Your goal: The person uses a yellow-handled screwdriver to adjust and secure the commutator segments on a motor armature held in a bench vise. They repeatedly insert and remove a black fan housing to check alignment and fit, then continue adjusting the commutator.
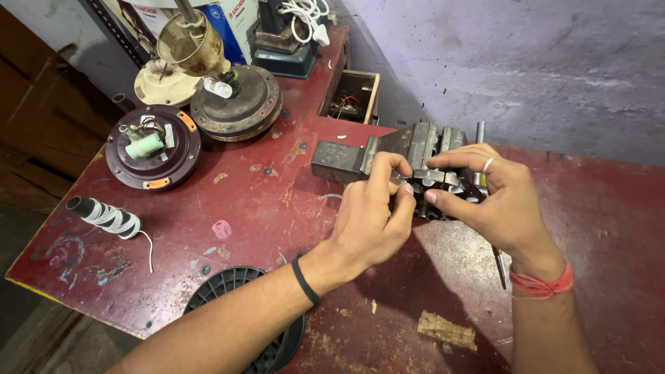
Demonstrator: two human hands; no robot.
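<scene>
A grey metal bench vise [388, 154] sits on the worn red workbench [263, 208]. A small flat metal part [435, 177] lies at the vise jaws. My left hand [370, 218], with a black band on the wrist, pinches the part's left end between thumb and forefinger. My right hand [495, 201], with a ring and a red thread on the wrist, grips the part's right end from the other side. Part of the small piece is hidden by my fingers. The vise's thin handle rod [499, 266] shows below my right hand.
Two dark round fan motors [152, 147] [239, 102] stand at the back left, with a brass-coloured cup [194, 43] above them. A taped black rod [104, 216] lies at the left edge. A black ribbed disc [239, 298] sits near the front edge, a wood scrap [447, 331] beside it. An open wooden box [353, 97] sits by the wall.
</scene>
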